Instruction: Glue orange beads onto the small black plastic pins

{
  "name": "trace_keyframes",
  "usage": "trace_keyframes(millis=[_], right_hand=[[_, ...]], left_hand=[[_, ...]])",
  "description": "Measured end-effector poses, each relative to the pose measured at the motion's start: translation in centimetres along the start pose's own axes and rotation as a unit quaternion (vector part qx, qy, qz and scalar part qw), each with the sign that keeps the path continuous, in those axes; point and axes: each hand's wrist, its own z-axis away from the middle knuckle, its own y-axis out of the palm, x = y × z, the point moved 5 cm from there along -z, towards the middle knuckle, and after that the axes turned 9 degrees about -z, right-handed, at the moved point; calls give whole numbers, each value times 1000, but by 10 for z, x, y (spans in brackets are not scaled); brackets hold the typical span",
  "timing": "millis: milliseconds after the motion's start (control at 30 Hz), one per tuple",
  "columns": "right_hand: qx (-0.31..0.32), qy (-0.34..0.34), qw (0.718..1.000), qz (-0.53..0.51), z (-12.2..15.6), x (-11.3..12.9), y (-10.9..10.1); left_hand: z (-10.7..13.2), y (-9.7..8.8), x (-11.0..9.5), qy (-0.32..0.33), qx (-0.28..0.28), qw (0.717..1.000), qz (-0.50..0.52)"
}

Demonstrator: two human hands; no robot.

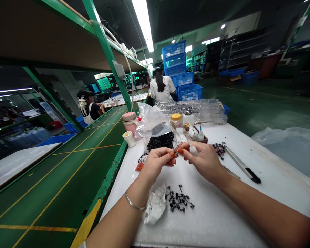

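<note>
My left hand and my right hand meet above the white table, fingertips pinched together. A small dark part sits between the fingertips of both; its exact shape is too small to make out. Part of a white rounded object shows at my right hand's fingers, and I cannot tell whether it is held. Below the hands lies a loose cluster of small black stemmed plastic parts, beside a crumpled white cloth. Beyond my left hand is a heap of black parts under a clear plastic bag.
On the white table, a box cutter lies at right. Small bottles, a yellow-lidded jar, a pink flask and a clear compartment tray stand farther back. A green conveyor runs left; two people sit beyond.
</note>
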Motion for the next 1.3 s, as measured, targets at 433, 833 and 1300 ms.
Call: trace_keyframes(millis=[433,833,1300], right_hand=[[-27,-6,1000,-12,-5,14,-25],[25,-2,995,95,-11,12,-42],[-149,-98,982,-60,0,33,-58]], left_hand=[[0,-5,-3,-9,-21,996,85],[-1,-8,-6,25,-58,998,23],[0,-8,-10,48,-90,994,-24]])
